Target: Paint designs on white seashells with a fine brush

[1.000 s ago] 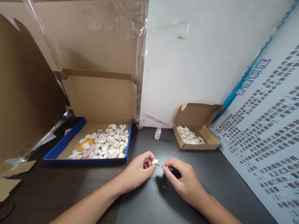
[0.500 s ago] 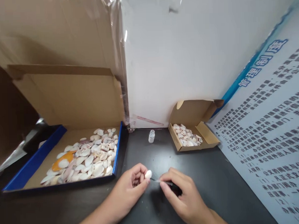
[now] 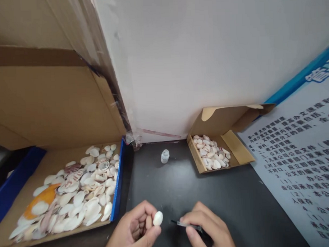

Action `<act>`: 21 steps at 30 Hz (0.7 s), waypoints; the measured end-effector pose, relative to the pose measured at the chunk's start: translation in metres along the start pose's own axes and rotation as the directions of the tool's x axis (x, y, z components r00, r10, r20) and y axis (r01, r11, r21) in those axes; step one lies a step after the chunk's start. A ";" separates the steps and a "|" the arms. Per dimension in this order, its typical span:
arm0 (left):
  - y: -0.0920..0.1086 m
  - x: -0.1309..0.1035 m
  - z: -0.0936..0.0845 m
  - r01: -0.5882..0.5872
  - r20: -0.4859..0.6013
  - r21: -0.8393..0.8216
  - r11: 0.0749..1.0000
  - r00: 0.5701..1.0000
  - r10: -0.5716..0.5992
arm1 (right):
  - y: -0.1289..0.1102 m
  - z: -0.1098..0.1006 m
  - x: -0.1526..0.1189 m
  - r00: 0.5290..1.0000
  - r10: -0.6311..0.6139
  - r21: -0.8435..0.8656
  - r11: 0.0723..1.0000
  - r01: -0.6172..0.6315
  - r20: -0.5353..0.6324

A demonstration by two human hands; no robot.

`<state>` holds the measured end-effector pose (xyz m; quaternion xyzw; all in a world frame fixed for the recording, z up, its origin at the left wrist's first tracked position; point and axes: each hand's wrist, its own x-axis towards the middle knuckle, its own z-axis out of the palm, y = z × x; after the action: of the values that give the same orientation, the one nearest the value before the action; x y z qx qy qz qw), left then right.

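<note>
My left hand pinches a small white shell between thumb and fingers, low over the dark table. My right hand grips a thin brush with a dark tip that points left at the shell, a short gap away. A little clear bottle stands on the table beyond both hands. To the left lies a large blue-edged cardboard box holding several shells. A small cardboard box with more shells sits at the back right.
A white wall rises behind the table. A printed board with blue border and black text leans at the right. Big cardboard sheets stand behind the large box at the left.
The view has tilted down and moved closer, so both hands sit lower in the frame. The brush tip has drawn slightly away from the shell.
</note>
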<state>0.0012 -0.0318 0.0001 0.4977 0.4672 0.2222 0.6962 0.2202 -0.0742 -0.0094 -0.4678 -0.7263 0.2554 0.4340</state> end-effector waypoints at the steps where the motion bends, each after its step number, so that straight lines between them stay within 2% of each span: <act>1: 0.003 0.000 0.001 -0.016 0.001 0.021 1.000 1.000 0.016 | -0.002 -0.001 0.001 1.000 0.007 0.012 1.000 -0.007 -0.012; 6: 0.017 -0.001 0.008 -0.105 0.020 0.073 0.992 0.994 0.104 | -0.017 -0.004 0.007 0.999 0.020 0.021 1.000 -0.020 -0.030; 11: 0.016 -0.002 0.006 -0.193 0.059 0.067 0.979 0.980 0.189 | -0.021 -0.003 0.006 1.000 0.004 -0.029 1.000 -0.004 -0.017; 17: 0.014 0.002 0.002 -0.208 0.059 -0.042 0.977 0.976 0.210 | -0.021 -0.001 0.006 0.999 0.006 -0.063 0.998 -0.004 0.034; 21: 0.014 0.002 0.001 -0.184 0.103 -0.099 0.978 0.976 0.193 | -0.021 0.000 0.007 0.999 0.022 -0.067 0.998 -0.019 0.047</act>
<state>0.0052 -0.0248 0.0123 0.5200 0.3678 0.2796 0.7185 0.2093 -0.0769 0.0092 -0.4830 -0.7399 0.2466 0.3980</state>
